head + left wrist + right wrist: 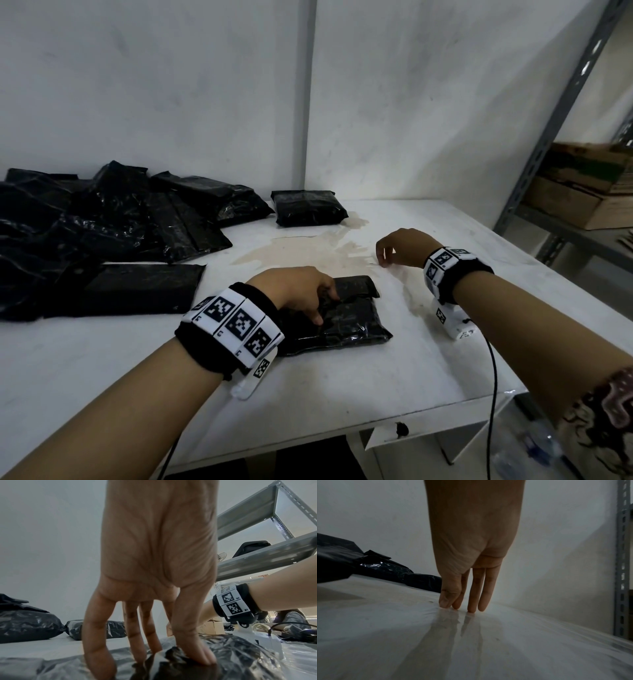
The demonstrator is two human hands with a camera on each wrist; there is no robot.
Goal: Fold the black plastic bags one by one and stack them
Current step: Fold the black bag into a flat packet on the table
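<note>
**Asker:** Black plastic bags: where are they?

**Me:** One folded bag (346,318) lies flat on the white table (342,383), near me and about the middle. My left hand (301,291) rests on top of it, fingers straight and spread, the fingertips (202,655) pressing into the crinkled black plastic. I am pressing it, not gripping it.

**Asker:** And your right hand?

**Me:** My right hand (404,250) is to the right of that bag, apart from it. Its fingers point down, straight and close together, and their tips (471,608) touch the bare tabletop. It holds nothing.

**Asker:** What else is on the table?

**Me:** A loose pile of unfolded bags (102,233) fills the far left, spreading towards me along the left side. One folded bag at the wall (308,207) sits alone at the far side, just right of the pile. A pale brownish stain (308,250) marks the tabletop between that bag and my hands. A grey metal shelf (561,113) stands to the right, with a cardboard box (582,185) on it.
</note>
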